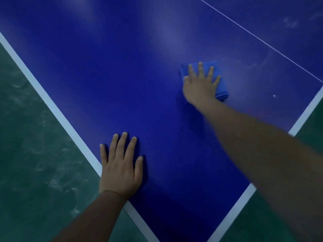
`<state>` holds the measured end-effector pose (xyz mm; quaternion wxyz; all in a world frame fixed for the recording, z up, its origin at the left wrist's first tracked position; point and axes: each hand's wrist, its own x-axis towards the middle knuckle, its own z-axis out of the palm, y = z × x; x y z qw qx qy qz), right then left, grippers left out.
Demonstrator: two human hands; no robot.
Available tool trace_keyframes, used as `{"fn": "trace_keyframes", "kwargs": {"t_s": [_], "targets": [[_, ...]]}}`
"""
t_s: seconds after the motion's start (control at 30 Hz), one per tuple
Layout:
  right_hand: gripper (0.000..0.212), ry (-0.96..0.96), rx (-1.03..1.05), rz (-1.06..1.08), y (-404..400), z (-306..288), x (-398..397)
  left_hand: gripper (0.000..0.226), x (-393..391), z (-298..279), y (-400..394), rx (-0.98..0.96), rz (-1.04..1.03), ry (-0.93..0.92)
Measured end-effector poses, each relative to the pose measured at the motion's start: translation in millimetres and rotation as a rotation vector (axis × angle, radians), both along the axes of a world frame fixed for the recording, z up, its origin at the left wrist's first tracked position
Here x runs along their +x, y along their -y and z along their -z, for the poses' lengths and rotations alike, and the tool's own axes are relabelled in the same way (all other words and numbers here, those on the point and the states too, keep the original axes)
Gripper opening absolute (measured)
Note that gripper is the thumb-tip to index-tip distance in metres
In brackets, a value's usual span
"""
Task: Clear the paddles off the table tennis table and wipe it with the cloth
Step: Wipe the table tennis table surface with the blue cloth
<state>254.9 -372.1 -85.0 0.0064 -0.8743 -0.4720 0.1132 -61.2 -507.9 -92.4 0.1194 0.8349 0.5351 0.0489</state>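
**On the blue tabletop, cloth under my right palm**

On the near corner of the tabletop [122, 75] I work with both hands flat. My right hand [201, 84] lies spread on the folded blue cloth [222, 93], fingers straight rather than curled, so my weight presses the cloth down and it can slide without bunching. My left hand [120, 165] rests open and empty just inside the white edge line [52, 105], I judge as a prop while I lean out to reach. Neither grip is closed on anything.

No paddles show in the part I can see, so clearing looks done here and wiping is the step in hand. Faint pale smears sit to the right of the cloth, near the thin centre line [262, 41]; they may be dust or only glare, the light being dim. Beyond the edges lies a scuffed green floor [35, 154].
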Motion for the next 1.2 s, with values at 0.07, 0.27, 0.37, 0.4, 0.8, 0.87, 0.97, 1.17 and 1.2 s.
{"fn": "trace_keyframes", "kwargs": {"t_s": [0.07,0.27,0.37,0.4,0.8,0.87,0.97,1.17,1.2], "targets": [[0.058,0.010,0.057,-0.217,12.0,2.0,-63.7,0.061,-0.2,-1.5,-1.2,-0.003,-0.009,-0.014],[0.062,0.014,0.059,-0.565,77.7,9.1,-95.9,0.060,-2.0,-0.6,-2.6,0.007,-0.015,-0.014],[0.056,0.160,0.039,-0.213,116.1,11.2,7.2,0.061,-2.9,1.6,-2.9,-0.001,-0.013,-0.013],[0.056,0.146,0.024,-0.048,131.6,8.2,45.5,0.061,-2.8,2.0,-2.9,-0.002,-0.010,-0.009],[0.056,0.083,0.045,-0.521,218.7,12.1,-60.4,0.063,-0.8,-2.2,-2.8,-0.041,-0.026,0.010],[0.060,0.145,-0.001,-0.366,231.6,9.4,0.9,0.064,-0.5,-2.7,-1.8,-0.048,-0.030,0.011],[0.061,0.084,-0.044,0.101,228.6,-0.6,95.4,0.065,1.2,-3.9,-1.7,-0.055,-0.035,0.009],[0.059,0.115,0.026,-0.050,225.4,10.6,-15.1,0.064,1.8,-4.3,-1.0,-0.066,-0.029,0.003],[0.058,0.101,0.031,-0.241,244.0,12.9,-50.1,0.064,1.9,-3.8,-1.1,-0.065,-0.033,0.002]]}}
